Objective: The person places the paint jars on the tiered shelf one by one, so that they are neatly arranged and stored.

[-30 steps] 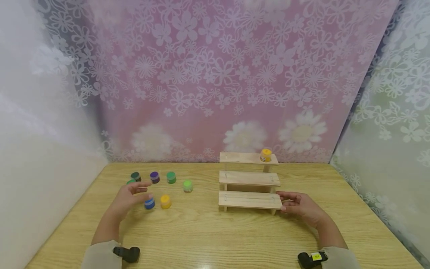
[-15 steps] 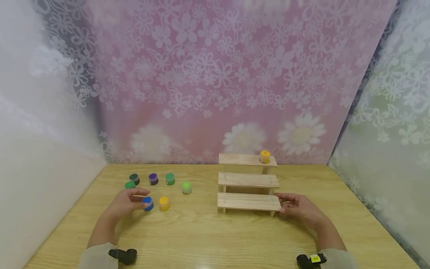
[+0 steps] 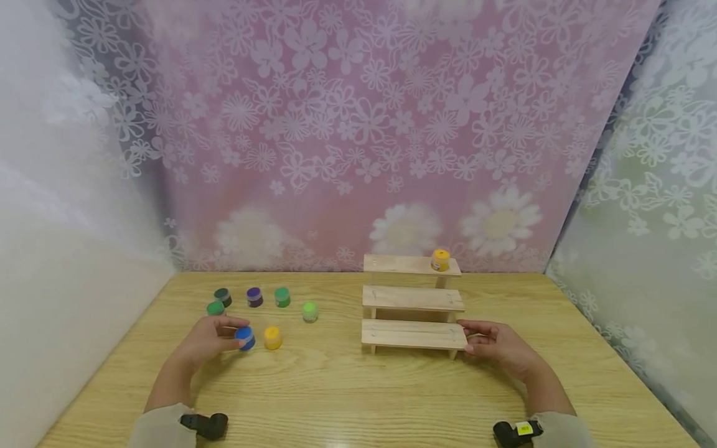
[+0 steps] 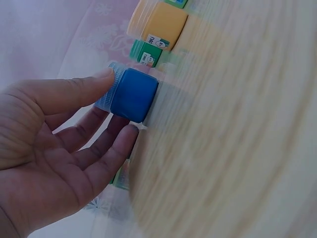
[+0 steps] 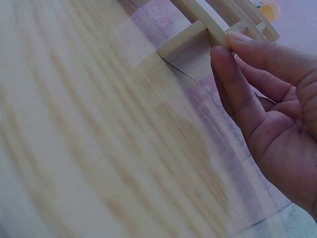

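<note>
In the head view my left hand is at a small blue paint jar on the left of the table. The left wrist view shows the thumb against the clear lid of the blue jar and fingers round its far side, so the hand pinches it. My right hand grips the right end of the lowest step of a three-step wooden stand. In the right wrist view thumb and forefinger pinch that board. One yellow jar stands on the top step, near its right end.
Right of the blue jar stands a yellow-orange jar. Behind are a light green jar, a green jar, a purple jar, a dark jar and another green jar. Flowered cloth hangs behind the table.
My left hand has come down slightly and closed its thumb and fingers on the blue jar. My right hand keeps its hold on the stand. The whole head view shifted slightly.
</note>
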A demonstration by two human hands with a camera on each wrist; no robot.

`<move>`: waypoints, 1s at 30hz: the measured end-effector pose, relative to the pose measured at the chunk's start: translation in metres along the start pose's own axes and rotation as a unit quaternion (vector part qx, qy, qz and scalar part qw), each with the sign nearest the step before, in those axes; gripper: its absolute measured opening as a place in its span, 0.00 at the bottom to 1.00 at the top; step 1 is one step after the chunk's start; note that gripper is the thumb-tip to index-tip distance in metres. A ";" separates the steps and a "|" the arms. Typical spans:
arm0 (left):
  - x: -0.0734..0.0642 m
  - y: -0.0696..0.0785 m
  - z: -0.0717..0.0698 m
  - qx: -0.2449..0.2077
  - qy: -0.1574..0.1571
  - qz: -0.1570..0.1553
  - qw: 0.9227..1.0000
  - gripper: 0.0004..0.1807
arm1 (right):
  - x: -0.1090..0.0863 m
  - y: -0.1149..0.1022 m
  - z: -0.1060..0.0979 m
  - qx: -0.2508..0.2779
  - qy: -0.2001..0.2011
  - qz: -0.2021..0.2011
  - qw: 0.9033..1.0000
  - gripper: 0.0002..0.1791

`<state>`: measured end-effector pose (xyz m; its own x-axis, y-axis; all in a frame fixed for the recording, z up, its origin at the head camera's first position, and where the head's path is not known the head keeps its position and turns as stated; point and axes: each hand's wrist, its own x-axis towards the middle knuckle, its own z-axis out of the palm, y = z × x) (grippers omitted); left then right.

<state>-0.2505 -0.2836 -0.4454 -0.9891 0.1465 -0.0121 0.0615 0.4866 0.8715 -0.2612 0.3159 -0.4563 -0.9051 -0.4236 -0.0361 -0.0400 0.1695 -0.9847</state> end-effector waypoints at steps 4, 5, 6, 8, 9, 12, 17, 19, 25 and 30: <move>0.003 -0.002 -0.001 0.007 -0.001 0.011 1.000 0.22 | 0.000 -0.001 -0.001 0.001 0.001 0.002 1.000 0.38; 0.003 -0.001 -0.001 0.006 0.000 0.010 1.000 0.22 | 0.000 -0.001 -0.001 0.001 0.001 0.003 1.000 0.38; 0.003 -0.001 -0.001 0.004 0.002 0.010 1.000 0.22 | 0.000 -0.001 -0.001 0.001 0.001 0.003 1.000 0.38; 0.003 0.000 -0.001 -0.002 0.006 0.003 1.000 0.22 | -0.001 -0.001 -0.001 0.001 0.000 0.001 1.000 0.37; 0.002 0.001 -0.001 -0.003 0.008 0.000 1.000 0.22 | 0.000 -0.001 -0.001 0.001 -0.001 0.000 1.000 0.37; -0.001 0.003 -0.002 -0.007 0.016 -0.010 1.000 0.24 | 0.000 0.001 -0.001 0.003 -0.003 -0.004 1.000 0.37; -0.002 0.009 -0.003 -0.024 0.027 -0.010 0.999 0.27 | 0.001 0.003 -0.002 0.009 -0.007 -0.005 1.000 0.36; -0.002 0.012 -0.003 -0.035 0.029 -0.003 0.999 0.28 | 0.001 0.003 -0.002 0.010 -0.007 -0.005 1.000 0.37; -0.003 0.016 -0.004 -0.046 0.037 0.027 0.998 0.30 | 0.000 0.000 0.000 0.008 -0.002 0.002 1.000 0.37; -0.004 0.022 -0.002 -0.057 0.049 0.037 0.997 0.29 | -0.001 -0.001 0.001 0.004 0.003 0.006 1.000 0.38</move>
<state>-0.2453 -0.2753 -0.4252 -0.9910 0.0916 0.0972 0.1248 0.3759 0.9182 -0.2600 0.3157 -0.4553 -0.9078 -0.4167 -0.0480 -0.0252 0.1684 -0.9854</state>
